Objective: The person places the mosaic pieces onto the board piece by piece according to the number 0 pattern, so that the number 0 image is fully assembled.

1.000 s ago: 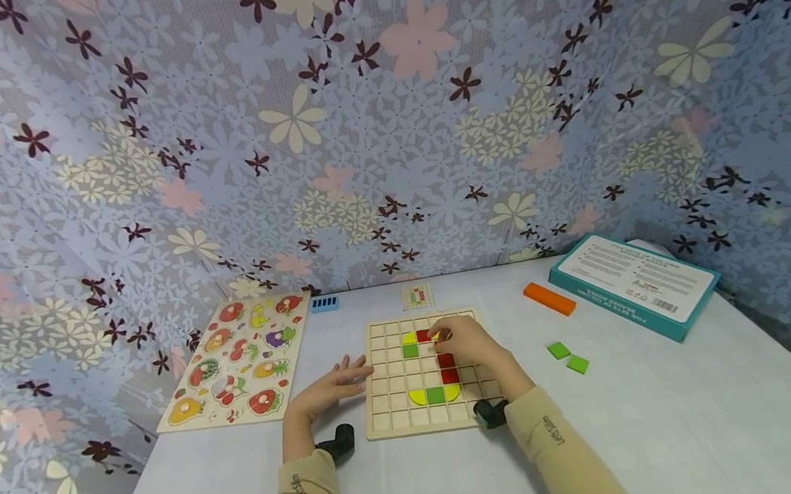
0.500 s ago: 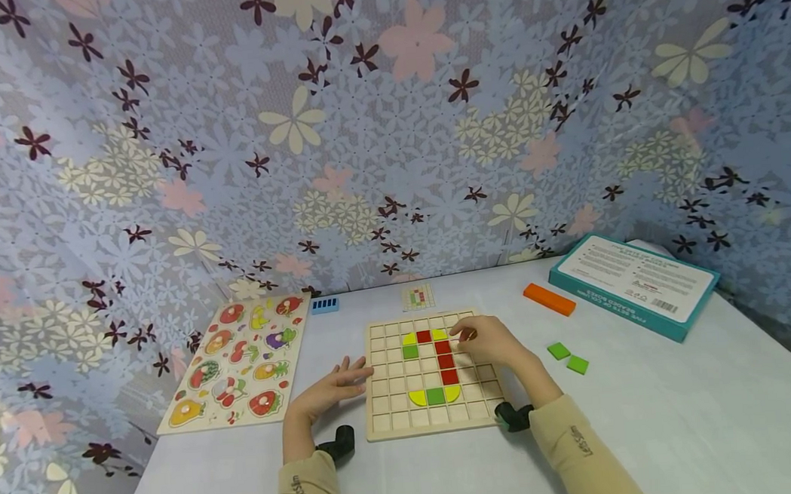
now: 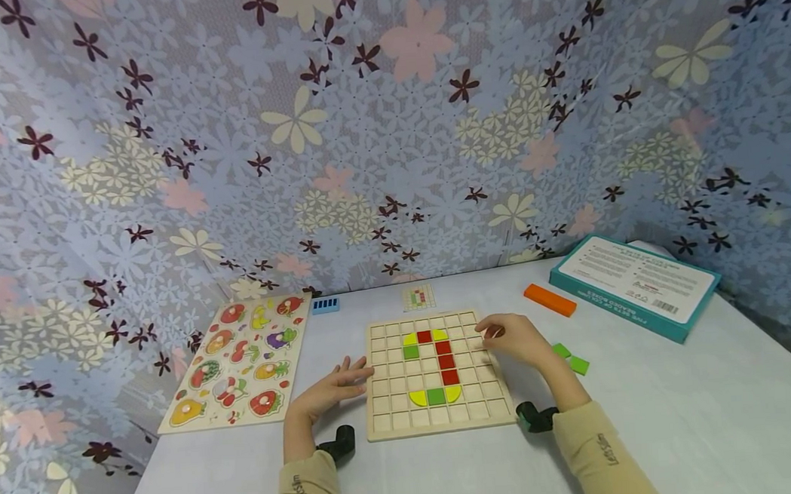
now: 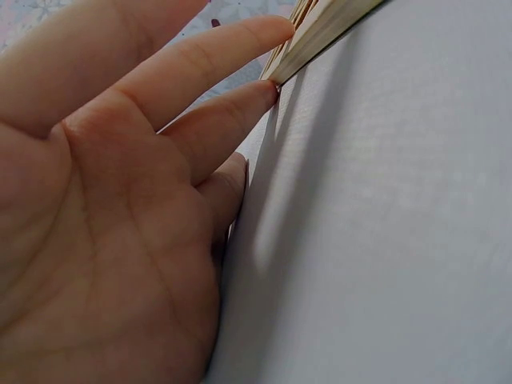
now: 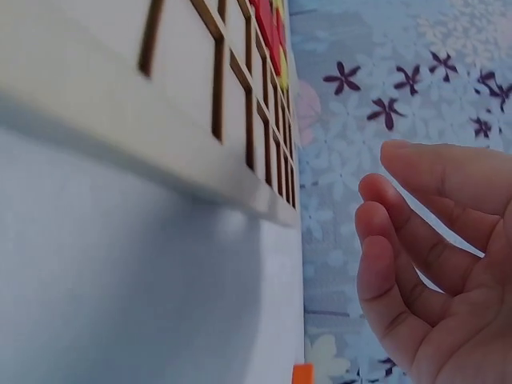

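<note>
A wooden grid board (image 3: 392,421) lies on the white table, carrying red squares (image 3: 446,362), green squares (image 3: 436,396) and yellow curved pieces (image 3: 417,398) in a looped figure. My left hand (image 3: 331,391) touches the board's left edge, its fingers extended; in the left wrist view two fingertips (image 4: 268,92) meet the wooden side. Above the board's right edge hangs my right hand (image 3: 515,338), with nothing in it. The right wrist view shows its fingers (image 5: 384,276) loosely bent, apart from the board. Two loose green squares (image 3: 579,365) lie beyond that wrist, one partly covered.
A fruit puzzle board (image 3: 239,362) lies at the left. Behind the grid are a small pattern card (image 3: 419,297) and a blue slotted block (image 3: 325,305). An orange bar (image 3: 550,299) and a teal box (image 3: 636,285) are at the back right. A patterned cloth (image 3: 388,126) hangs behind.
My right hand has drawn back rightward from the figure's upper right, uncovering a yellow curved piece and a red square. The left hand has stayed at the board's edge.
</note>
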Demonstrator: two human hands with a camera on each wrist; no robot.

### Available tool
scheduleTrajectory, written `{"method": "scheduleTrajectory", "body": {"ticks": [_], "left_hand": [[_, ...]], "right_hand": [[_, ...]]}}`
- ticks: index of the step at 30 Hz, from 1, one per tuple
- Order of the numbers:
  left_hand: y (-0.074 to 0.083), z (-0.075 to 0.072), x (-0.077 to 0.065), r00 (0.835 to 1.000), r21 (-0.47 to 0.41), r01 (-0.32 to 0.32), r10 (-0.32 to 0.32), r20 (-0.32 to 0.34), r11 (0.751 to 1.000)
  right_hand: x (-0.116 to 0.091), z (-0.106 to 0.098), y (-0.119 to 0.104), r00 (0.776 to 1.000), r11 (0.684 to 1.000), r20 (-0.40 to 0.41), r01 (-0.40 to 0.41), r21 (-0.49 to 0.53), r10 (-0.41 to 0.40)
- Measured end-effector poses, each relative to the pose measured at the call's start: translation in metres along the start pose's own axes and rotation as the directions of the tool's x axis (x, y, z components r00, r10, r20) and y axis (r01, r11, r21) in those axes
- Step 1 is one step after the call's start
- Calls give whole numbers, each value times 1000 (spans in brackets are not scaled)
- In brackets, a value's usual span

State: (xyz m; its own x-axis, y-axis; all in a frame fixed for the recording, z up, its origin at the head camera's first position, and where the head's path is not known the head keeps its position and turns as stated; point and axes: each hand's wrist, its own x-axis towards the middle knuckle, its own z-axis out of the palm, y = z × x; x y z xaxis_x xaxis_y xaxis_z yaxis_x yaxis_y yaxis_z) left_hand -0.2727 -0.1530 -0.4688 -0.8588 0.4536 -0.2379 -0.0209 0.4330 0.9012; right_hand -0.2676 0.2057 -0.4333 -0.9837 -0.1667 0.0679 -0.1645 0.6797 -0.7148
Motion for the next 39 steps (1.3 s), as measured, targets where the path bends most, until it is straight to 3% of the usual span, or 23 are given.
{"method": "scheduleTrajectory", "body": {"ticks": [12, 19, 23, 29, 32, 39], "left_hand": [[2, 0, 2, 1000, 5, -6, 6, 5, 1000], [1, 0, 2, 1000, 12, -4, 4, 9, 1000], [1, 0, 1, 1000, 19, -4, 4, 6, 1000], [1, 0, 0, 1000, 9, 0, 0, 3, 1000], [1, 0, 0, 1000, 2, -2, 2, 2, 1000], [0, 0, 1, 1000, 5, 10, -10, 0, 1000]], "right_hand": [[-12, -27, 19, 999, 999, -18, -43, 12, 43], [-20, -38, 33, 992, 992, 17, -127, 22, 127], [-22, -42, 40, 972, 974, 54, -228, -7, 228], [-24, -47, 46, 925, 928, 98, -360, -92, 368], [-24, -47, 47, 921, 922, 101, -360, -142, 375], [-25, -46, 46, 939, 932, 76, -318, -175, 335]]}}
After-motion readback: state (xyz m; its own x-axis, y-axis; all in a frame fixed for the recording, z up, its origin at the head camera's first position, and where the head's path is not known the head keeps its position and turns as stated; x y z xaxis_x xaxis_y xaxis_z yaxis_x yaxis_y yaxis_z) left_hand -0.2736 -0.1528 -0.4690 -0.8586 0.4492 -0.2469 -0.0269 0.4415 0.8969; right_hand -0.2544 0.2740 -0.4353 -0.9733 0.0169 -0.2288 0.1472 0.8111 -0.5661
